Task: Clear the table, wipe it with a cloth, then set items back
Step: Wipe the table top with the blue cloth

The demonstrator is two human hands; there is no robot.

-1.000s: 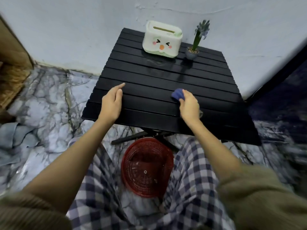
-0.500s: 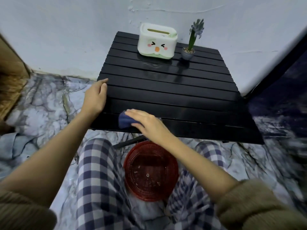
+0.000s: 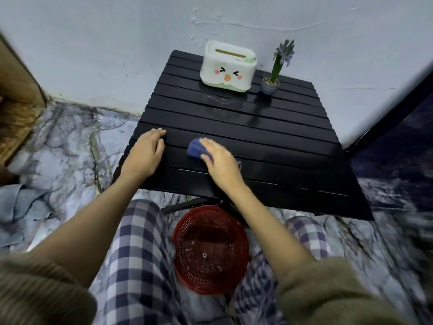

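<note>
A low black slatted table (image 3: 269, 137) stands against the white wall. My right hand (image 3: 220, 160) presses a blue cloth (image 3: 196, 148) flat on the table's near left part. My left hand (image 3: 145, 153) rests palm down on the table's left edge, fingers together, holding nothing. At the far edge stand a white tissue box with a cartoon face (image 3: 227, 66) and, to its right, a small potted plant (image 3: 275, 66).
A red round plastic basket (image 3: 208, 249) sits on the marble floor between my knees, under the table's near edge. A grey cloth (image 3: 21, 207) lies on the floor at left. A brown wooden piece (image 3: 16, 90) is at the far left.
My right hand swept the blue cloth from the middle to the near left edge, then back up and to the right. My left hand stayed on the table's left edge.
</note>
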